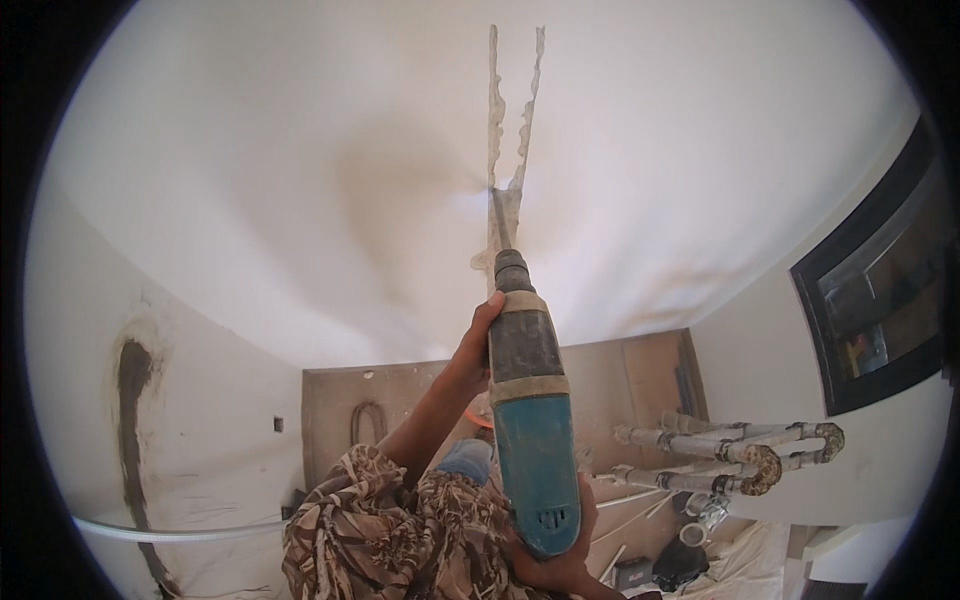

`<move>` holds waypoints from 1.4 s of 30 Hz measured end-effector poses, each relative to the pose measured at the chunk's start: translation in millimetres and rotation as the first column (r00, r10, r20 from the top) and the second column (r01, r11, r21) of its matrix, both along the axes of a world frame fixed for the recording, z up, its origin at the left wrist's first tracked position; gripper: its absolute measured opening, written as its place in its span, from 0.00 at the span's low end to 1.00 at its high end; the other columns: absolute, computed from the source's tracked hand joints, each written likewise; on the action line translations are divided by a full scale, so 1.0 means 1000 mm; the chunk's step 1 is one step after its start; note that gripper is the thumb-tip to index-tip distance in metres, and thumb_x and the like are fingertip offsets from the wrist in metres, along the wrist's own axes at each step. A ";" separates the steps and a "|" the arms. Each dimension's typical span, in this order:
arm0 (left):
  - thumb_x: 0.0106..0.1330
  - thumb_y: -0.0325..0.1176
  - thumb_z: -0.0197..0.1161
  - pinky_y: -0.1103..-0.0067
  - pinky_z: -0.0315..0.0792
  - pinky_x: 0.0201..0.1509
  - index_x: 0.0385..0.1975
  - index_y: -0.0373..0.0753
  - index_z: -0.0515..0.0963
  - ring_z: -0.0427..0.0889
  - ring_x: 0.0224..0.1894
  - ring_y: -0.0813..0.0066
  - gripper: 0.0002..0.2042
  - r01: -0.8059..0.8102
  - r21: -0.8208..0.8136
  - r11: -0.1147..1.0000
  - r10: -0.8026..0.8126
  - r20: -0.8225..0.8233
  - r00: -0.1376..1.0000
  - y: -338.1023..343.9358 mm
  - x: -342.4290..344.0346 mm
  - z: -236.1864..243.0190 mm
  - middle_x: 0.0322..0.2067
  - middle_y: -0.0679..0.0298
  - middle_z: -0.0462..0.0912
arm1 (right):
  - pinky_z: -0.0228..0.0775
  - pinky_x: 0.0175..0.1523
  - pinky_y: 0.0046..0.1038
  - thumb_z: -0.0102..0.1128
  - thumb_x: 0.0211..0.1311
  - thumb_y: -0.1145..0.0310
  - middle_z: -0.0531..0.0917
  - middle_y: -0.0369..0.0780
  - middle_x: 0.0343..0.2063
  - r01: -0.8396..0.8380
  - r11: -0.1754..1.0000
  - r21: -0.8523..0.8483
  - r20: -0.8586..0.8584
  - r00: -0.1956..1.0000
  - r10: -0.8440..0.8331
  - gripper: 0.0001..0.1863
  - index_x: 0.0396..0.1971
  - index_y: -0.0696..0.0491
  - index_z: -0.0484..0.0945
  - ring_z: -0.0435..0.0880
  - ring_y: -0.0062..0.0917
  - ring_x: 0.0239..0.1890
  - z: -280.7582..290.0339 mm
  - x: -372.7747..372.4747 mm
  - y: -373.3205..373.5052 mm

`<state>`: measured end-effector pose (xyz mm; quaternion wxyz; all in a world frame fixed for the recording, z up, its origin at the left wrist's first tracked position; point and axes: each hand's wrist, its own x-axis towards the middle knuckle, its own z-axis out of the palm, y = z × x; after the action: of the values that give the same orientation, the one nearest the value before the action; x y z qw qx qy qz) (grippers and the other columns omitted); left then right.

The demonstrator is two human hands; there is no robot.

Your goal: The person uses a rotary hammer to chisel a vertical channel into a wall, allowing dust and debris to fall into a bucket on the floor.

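A teal and dark grey rotary hammer [535,460], dusty and worn, points away from me at the white wall [640,180]. My left hand [478,345] is closed around the side of its front housing, behind the black chuck. At the rear end, my right hand [565,565] wraps round the handle, partly hidden behind the tool body. The chisel bit [502,220] reaches the wall at a stripped channel [508,200]. Above the tip, two rough cut lines [496,100] run up the wall with an uncut white strip between them.
Another dark groove [132,400] marks the left wall, with a pale conduit [190,532] across it. Right of me are pale pipes with rough brown bends [765,470] and a dark-framed window [870,300]. A coiled hose [368,424] and a black bag [682,562] lie below.
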<state>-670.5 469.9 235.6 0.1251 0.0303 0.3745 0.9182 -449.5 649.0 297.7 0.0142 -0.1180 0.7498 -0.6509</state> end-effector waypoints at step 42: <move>0.69 0.62 0.57 0.76 0.78 0.52 0.54 0.37 0.71 0.81 0.47 0.73 0.31 0.061 0.085 0.995 -0.063 0.023 0.998 0.040 -0.013 0.085 0.45 0.61 0.79 | 0.67 0.27 0.25 0.77 0.54 0.65 0.80 0.44 0.30 0.236 0.972 -0.004 0.219 0.949 -0.229 0.38 0.58 0.58 0.61 0.77 0.23 0.25 0.061 0.004 0.051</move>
<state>-683.2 510.3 320.3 0.1569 0.0353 0.3328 0.9292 -445.5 700.1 358.3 0.0174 0.0426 0.7426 -0.6681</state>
